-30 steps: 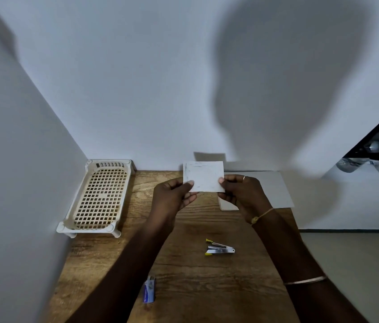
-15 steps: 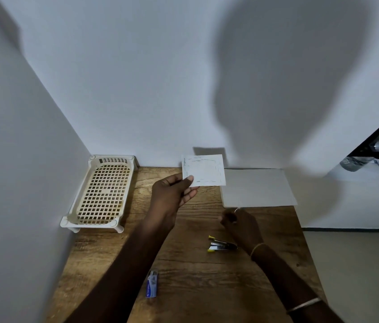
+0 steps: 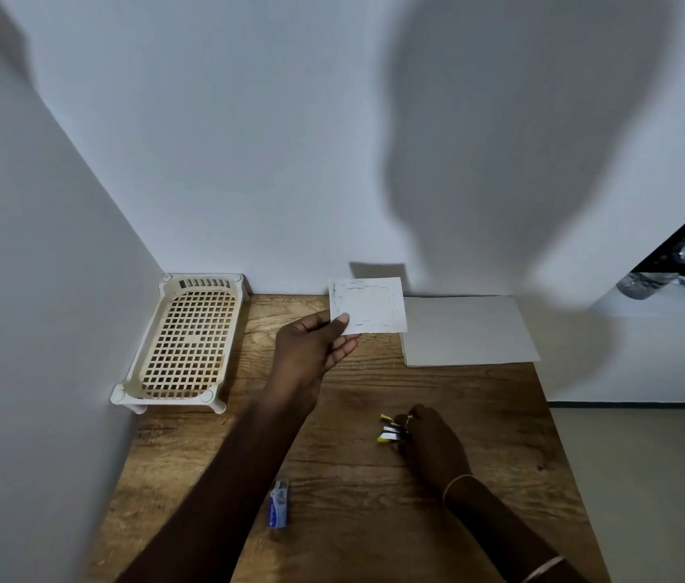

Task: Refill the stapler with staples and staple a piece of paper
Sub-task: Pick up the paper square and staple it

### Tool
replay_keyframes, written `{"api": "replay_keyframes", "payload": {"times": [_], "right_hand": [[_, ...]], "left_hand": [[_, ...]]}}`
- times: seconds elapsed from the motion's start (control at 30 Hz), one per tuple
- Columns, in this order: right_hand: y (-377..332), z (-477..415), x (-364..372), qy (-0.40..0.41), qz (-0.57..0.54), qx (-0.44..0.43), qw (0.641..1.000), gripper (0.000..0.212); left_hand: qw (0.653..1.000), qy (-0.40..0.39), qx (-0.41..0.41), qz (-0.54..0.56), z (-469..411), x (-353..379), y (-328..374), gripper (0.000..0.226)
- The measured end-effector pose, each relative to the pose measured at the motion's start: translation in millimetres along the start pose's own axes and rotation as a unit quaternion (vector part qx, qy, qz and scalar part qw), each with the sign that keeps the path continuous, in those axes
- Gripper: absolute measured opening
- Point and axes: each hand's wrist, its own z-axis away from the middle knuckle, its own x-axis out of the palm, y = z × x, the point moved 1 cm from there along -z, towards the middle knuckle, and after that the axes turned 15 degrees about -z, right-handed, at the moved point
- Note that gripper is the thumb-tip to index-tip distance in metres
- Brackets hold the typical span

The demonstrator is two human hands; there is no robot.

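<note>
My left hand (image 3: pixel 311 347) holds up a small white square of paper (image 3: pixel 370 305) by its lower left corner, above the back of the wooden table (image 3: pixel 345 477); rows of staples line the paper's edges. A small silver stapler with yellow tips (image 3: pixel 389 431) lies on the table's right half. My right hand (image 3: pixel 429 448) rests on its right end with the fingers closing around it; the stapler's rear is hidden under the fingers. A small blue and white staple box (image 3: pixel 278 503) lies near the front of the table.
A cream plastic lattice tray (image 3: pixel 189 342) stands at the back left against the side wall. A stack of white sheets (image 3: pixel 467 330) lies at the back right. Walls close the table at the left and the back; its right edge drops to the floor.
My right hand let go of the small paper and came down to the stapler. The left hand keeps the paper raised, now alone.
</note>
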Motion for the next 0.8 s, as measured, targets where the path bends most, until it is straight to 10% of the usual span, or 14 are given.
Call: {"api": "replay_keyframes", "payload": {"times": [0.17, 0.4, 0.8], "right_hand": [[-17.4, 1.1, -11.5, 0.052, -0.216, 0.06, 0.973, 0.022], [-86.5, 6.0, -68.0, 0.032, -0.614, 0.078, 0.784, 0.028], [-131.3, -0.5, -101.1, 0.031, -0.701, 0.07, 0.709, 0.042]], "left_hand": [[1.0, -0.007, -0.015, 0.021, 1.1, 1.7, 1.5, 0.01], [0.998, 0.01, -0.053, 0.024, 2.2, -0.7, 3.5, 0.026], [0.998, -0.001, -0.029, 0.055, 4.6, 3.6, 5.4, 0.023]]}}
